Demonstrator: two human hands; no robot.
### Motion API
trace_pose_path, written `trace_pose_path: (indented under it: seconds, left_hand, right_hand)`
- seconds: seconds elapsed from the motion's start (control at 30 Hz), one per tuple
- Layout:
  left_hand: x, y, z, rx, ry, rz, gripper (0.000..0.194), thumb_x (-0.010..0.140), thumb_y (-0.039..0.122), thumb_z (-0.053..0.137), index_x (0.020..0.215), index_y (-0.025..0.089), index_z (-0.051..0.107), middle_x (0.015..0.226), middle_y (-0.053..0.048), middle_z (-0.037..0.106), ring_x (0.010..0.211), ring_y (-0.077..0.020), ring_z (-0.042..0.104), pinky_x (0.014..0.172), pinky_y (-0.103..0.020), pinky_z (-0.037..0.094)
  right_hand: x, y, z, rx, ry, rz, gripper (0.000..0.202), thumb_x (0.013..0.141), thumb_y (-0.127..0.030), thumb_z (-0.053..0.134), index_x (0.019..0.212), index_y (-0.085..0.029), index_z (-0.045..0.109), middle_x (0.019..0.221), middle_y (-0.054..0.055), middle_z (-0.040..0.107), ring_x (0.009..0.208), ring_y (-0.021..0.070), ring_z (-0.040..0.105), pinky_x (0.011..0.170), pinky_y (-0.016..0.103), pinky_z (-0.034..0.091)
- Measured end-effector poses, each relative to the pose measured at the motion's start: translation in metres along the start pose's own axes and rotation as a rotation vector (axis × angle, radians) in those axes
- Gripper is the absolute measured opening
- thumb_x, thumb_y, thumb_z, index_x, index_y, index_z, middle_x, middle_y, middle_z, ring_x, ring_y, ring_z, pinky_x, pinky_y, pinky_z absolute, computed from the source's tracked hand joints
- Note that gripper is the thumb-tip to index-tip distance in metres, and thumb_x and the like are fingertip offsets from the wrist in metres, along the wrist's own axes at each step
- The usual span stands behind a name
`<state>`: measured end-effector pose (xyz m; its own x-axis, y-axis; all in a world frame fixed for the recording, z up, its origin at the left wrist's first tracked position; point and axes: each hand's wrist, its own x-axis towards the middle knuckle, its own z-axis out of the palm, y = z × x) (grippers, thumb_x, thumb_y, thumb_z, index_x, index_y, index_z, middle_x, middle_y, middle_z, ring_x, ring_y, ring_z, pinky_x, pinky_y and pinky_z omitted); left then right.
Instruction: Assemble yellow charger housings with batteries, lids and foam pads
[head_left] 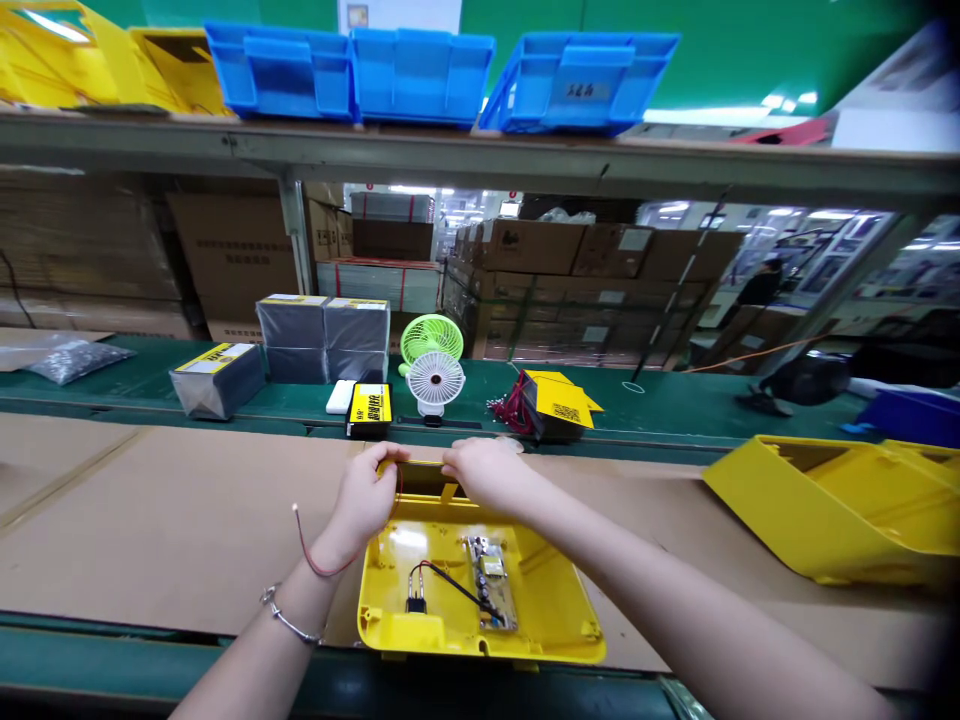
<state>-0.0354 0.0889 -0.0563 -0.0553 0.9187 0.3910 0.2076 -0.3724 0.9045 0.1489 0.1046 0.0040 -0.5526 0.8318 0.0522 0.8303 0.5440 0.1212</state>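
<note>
One open yellow case [480, 590] lies on the cardboard-covered surface [187, 520], with one circuit board [491, 582] inside it. Both hands are at its far rim: the left hand [367, 495] pinches the rim where one red wire [322, 560] trails off, and the right hand [487, 475] presses closed on the rim beside it. Beyond the case stand two small fans [433, 365], three blue bins [442, 75] sit on the shelf above, and a second yellow case [840, 510] lies to its right.

Bright, even overhead lighting; white glare patches on the glossy open yellow plastic casing [480, 590] and the yellow bin at top left [52, 50]. Soft, faint shadows on the brown cardboard sheet [187, 520]. Strong wide-angle bending at edges, dark blurred corners at right, hazy background.
</note>
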Motion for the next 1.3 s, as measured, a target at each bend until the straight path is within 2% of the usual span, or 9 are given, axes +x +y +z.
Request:
trace_pose_path:
  seconds: [0.17,0.5,0.57,0.67,0.73,0.87,0.97,1.13,1.3]
  left_hand:
    - [0.000,-0.001,0.001,-0.042,0.015,-0.013,0.024,0.072,0.014,0.046,0.086,0.016,0.066,0.090,-0.007,0.067,0.086,-0.0200,0.061,0.084,-0.035,0.045]
    - [0.001,-0.006,0.001,-0.076,0.006,-0.027,0.025,0.073,0.015,0.047,0.094,0.016,0.062,0.095,-0.008,0.066,0.091,-0.0184,0.060,0.087,-0.033,0.043]
    - [0.004,-0.007,0.000,-0.058,0.000,-0.055,0.025,0.075,0.020,0.049,0.096,0.015,0.061,0.097,-0.009,0.065,0.091,-0.0190,0.060,0.086,-0.033,0.043]
    - [0.009,-0.007,-0.005,-0.003,-0.017,-0.115,0.029,0.078,0.033,0.048,0.094,0.014,0.062,0.097,-0.010,0.066,0.089,-0.0207,0.060,0.082,-0.033,0.044]
    - [0.013,-0.007,-0.008,0.047,-0.057,-0.152,0.034,0.079,0.040,0.045,0.088,0.012,0.064,0.090,-0.010,0.067,0.083,-0.0212,0.060,0.075,-0.033,0.046]
    - [0.020,0.000,-0.018,0.171,-0.182,-0.186,0.038,0.079,0.042,0.044,0.076,0.012,0.067,0.074,-0.007,0.068,0.069,-0.0193,0.059,0.060,-0.028,0.043]
    - [0.027,0.010,-0.028,0.283,-0.293,-0.181,0.031,0.073,0.038,0.051,0.070,0.013,0.069,0.070,-0.005,0.068,0.065,-0.0174,0.058,0.057,-0.026,0.041]
    - [0.041,0.025,-0.037,0.486,-0.442,-0.148,0.023,0.067,0.033,0.056,0.067,0.017,0.073,0.062,-0.002,0.067,0.057,-0.0143,0.053,0.052,-0.025,0.034]
    - [0.054,0.031,-0.033,0.665,-0.496,-0.136,0.017,0.061,0.030,0.061,0.064,0.018,0.072,0.058,-0.001,0.065,0.055,-0.0134,0.053,0.050,-0.024,0.034]
  right_hand:
    - [0.001,-0.003,-0.008,-0.006,0.006,0.087,0.024,0.084,-0.035,0.048,0.081,-0.019,0.066,0.085,0.009,0.067,0.080,0.0228,0.062,0.067,0.028,0.042]
    - [0.004,-0.002,-0.005,0.045,0.009,0.142,0.019,0.077,-0.038,0.058,0.076,-0.021,0.066,0.079,0.005,0.067,0.075,0.0201,0.061,0.061,0.025,0.040]
    - [0.000,-0.006,-0.008,0.057,0.055,0.093,0.020,0.080,-0.038,0.056,0.084,-0.021,0.066,0.086,0.005,0.066,0.084,0.0193,0.060,0.067,0.025,0.041]
    - [-0.006,-0.019,-0.010,0.088,0.216,-0.022,0.030,0.086,-0.042,0.046,0.093,-0.020,0.064,0.092,0.006,0.065,0.090,0.0184,0.057,0.073,0.025,0.039]
    - [-0.005,-0.031,-0.008,0.112,0.246,-0.056,0.040,0.090,-0.045,0.036,0.088,-0.019,0.066,0.084,0.007,0.066,0.080,0.0183,0.059,0.069,0.026,0.038]
    - [0.007,-0.049,0.006,0.225,0.081,0.001,0.052,0.090,-0.049,0.028,0.071,-0.020,0.067,0.069,0.005,0.067,0.064,0.0168,0.058,0.057,0.025,0.035]
    - [0.016,-0.053,0.015,0.294,0.002,0.022,0.042,0.087,-0.047,0.037,0.072,-0.023,0.068,0.068,0.001,0.068,0.059,0.0146,0.058,0.051,0.023,0.033]
    - [0.020,-0.056,0.016,0.246,0.025,0.036,0.038,0.084,-0.048,0.041,0.078,-0.022,0.068,0.074,0.005,0.068,0.067,0.0178,0.060,0.054,0.024,0.036]
    - [0.019,-0.059,0.013,0.166,0.041,-0.008,0.022,0.078,-0.027,0.048,0.086,-0.017,0.066,0.080,0.010,0.068,0.074,0.0234,0.062,0.063,0.029,0.040]
